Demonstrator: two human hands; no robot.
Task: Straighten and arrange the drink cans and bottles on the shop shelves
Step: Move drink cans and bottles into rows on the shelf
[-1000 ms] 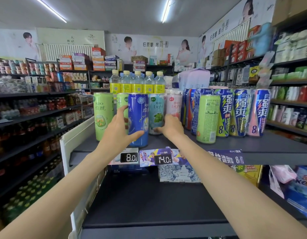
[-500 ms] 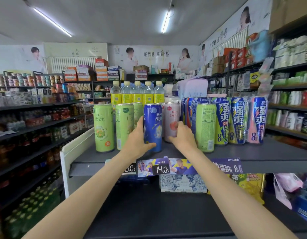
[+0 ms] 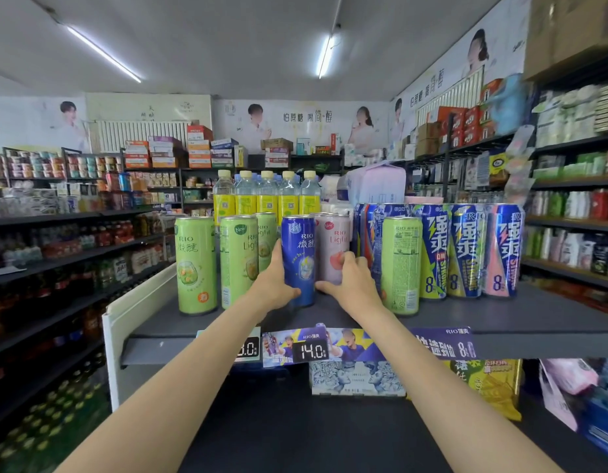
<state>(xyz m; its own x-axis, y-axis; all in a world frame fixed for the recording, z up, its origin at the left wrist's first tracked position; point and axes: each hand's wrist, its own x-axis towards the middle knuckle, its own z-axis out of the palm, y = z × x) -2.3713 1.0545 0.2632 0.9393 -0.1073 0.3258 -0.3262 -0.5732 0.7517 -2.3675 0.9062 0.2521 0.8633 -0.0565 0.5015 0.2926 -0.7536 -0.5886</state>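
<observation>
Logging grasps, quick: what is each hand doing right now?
Left hand: grip closed round the blue can.
Right hand: grip closed round the pink can.

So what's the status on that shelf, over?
Left hand grips blue can. Right hand holds pink can. Both cans upright. Green cans crowd the left.

On the shelf before us, cans stand upright in a row. Our left hand holds one middle can; our right hand holds the can just right of it. Bottles line up behind them. Price tags hang on the shelf's front edge below
</observation>
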